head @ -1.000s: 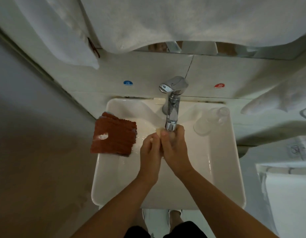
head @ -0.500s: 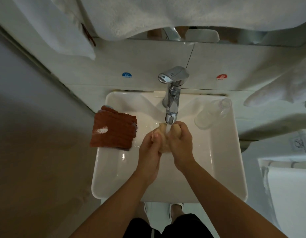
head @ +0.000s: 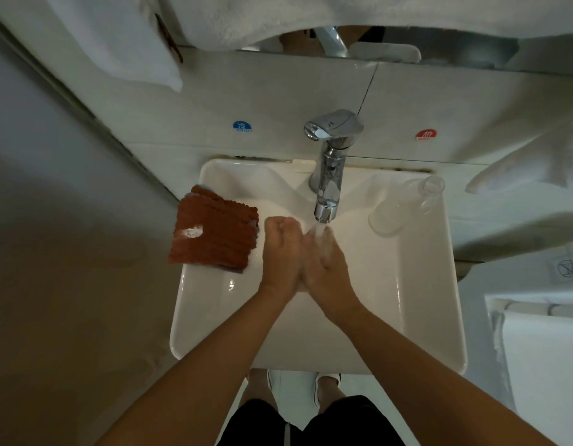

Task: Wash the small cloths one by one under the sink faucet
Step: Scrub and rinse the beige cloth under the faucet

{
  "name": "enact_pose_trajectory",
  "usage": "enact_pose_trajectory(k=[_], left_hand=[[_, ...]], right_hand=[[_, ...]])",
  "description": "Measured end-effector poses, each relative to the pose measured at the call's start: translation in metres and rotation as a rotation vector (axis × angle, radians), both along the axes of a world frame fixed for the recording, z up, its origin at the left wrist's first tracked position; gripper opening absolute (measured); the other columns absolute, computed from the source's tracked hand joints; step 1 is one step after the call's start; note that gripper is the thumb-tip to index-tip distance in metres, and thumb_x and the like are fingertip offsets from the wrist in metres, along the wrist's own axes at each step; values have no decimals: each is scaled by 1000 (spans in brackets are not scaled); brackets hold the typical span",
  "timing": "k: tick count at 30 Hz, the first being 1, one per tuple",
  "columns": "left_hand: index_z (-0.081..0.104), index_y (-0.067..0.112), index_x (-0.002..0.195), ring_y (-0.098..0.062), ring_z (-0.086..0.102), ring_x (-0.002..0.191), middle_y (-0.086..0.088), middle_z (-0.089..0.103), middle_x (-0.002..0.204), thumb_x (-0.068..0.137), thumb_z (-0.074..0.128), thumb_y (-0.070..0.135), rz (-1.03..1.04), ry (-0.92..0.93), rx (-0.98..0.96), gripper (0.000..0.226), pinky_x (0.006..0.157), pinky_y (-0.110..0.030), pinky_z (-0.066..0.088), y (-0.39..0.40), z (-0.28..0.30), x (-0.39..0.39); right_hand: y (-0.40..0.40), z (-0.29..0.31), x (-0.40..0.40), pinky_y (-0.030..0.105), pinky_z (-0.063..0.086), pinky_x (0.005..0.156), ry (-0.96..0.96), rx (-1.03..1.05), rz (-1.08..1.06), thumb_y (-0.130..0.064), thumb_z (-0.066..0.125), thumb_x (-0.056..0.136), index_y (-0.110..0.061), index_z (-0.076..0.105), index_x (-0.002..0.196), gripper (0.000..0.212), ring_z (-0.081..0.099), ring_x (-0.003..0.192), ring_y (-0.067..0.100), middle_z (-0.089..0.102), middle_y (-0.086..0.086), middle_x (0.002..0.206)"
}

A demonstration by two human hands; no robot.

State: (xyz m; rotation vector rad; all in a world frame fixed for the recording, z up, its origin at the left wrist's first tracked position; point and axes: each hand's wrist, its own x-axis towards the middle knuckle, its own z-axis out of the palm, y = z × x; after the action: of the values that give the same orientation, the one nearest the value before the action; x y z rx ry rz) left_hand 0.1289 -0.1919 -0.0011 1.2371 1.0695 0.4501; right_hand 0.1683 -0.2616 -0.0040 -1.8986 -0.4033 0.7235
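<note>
- While water runs from the faucet (head: 327, 175), we press our left hand (head: 282, 252) and right hand (head: 330, 262) together, fingers curled — whether a cloth sits between them, we cannot tell.
- Brown cloths (head: 212, 231) lie stacked on the sink (head: 423, 284) rim, left.

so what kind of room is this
Most likely a bathroom, perhaps a hotel's: a white basin with a chrome faucet running, cold and hot stickers on the tiled wall, and white towels hanging above.
</note>
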Motion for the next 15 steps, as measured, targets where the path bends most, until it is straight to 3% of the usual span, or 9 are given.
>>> enact_pose_trajectory(k=[2,4,7,9,10,13,15], left_hand=[[52,23,100,-15,65,85,1,63,90,105,45,28,31,-31,-81,9,83,-45,56,-2,0,1],[51,25,98,-16,68,85,-1,65,88,107,46,29,-64,-40,-127,11,79,-44,58,-15,2,-4],[50,24,96,-14,65,82,5,63,85,107,46,24,-113,-104,-116,12,65,-30,57,-19,8,-4],[49,21,90,-8,58,72,13,57,73,106,45,17,-18,-133,-33,17,63,-25,50,-7,8,5],[48,19,88,-8,55,69,14,54,70,106,44,14,36,-144,-18,18,63,-26,49,-1,8,8],[51,16,90,-19,53,66,2,53,73,105,49,20,72,-205,-21,15,58,-35,47,-2,6,7],[58,24,93,-21,60,76,-2,60,83,102,58,30,55,-173,-38,11,65,-38,55,-8,3,0]], right_hand=[[0,-2,4,32,53,73,-118,-113,102,-26,51,105,-4,55,109,22,64,79,14,65,6,89],[0,1,11,30,50,67,-78,-64,4,-25,54,103,-8,51,102,17,58,70,7,59,1,82],[2,3,11,43,58,75,221,91,-260,-41,49,99,-13,48,105,29,62,80,9,60,-1,88],[6,6,2,43,55,81,424,188,-293,-59,45,84,-14,53,105,50,59,89,17,58,4,96],[7,7,-1,41,53,80,452,224,-282,-61,44,82,-17,56,103,50,57,90,18,57,6,97],[-3,10,2,40,51,74,421,298,-257,-39,48,102,-21,64,98,24,59,83,17,62,4,92],[-12,11,7,44,57,80,468,355,-205,-25,52,106,-14,70,110,21,67,93,27,70,12,103]])
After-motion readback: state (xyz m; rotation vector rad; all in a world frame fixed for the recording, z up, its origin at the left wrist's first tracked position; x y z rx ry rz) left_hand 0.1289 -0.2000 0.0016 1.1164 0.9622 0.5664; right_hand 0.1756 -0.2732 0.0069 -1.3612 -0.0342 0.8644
